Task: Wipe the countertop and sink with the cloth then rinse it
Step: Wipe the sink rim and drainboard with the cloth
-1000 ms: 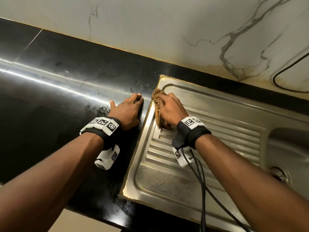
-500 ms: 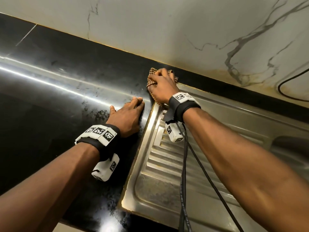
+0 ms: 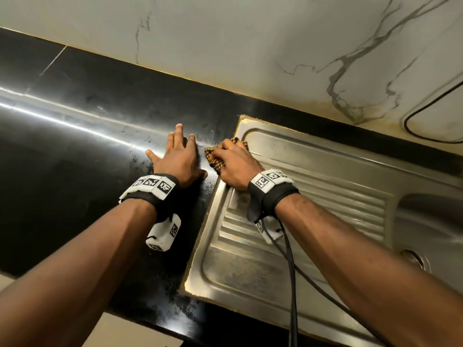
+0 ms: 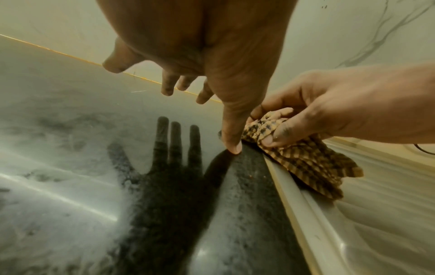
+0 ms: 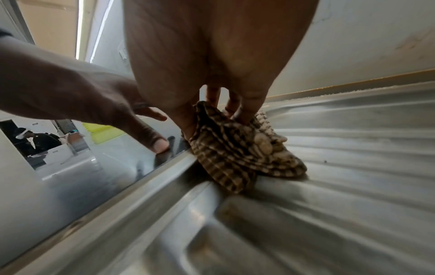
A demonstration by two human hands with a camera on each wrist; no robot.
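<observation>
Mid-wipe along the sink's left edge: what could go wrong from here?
1. The checkered cloth is bunched in the right hand, so it may skip grime along the sink rim.
2. The left hand rests on the black countertop right beside the cloth; a sideways stroke could bump it.
3. The wrist cable trails across the drainboard and might snag.

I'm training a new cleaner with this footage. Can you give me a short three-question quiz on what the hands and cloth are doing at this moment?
1. True or false: the left hand holds the cloth.
2. Where does the cloth lie? A) in the basin B) at the left edge of the sink's drainboard, next to the black countertop C) on the wall
3. Fill in: the left hand's spread fingers touch the ____.

Key: 1 false, the right hand grips it; 2 B; 3 countertop.
</observation>
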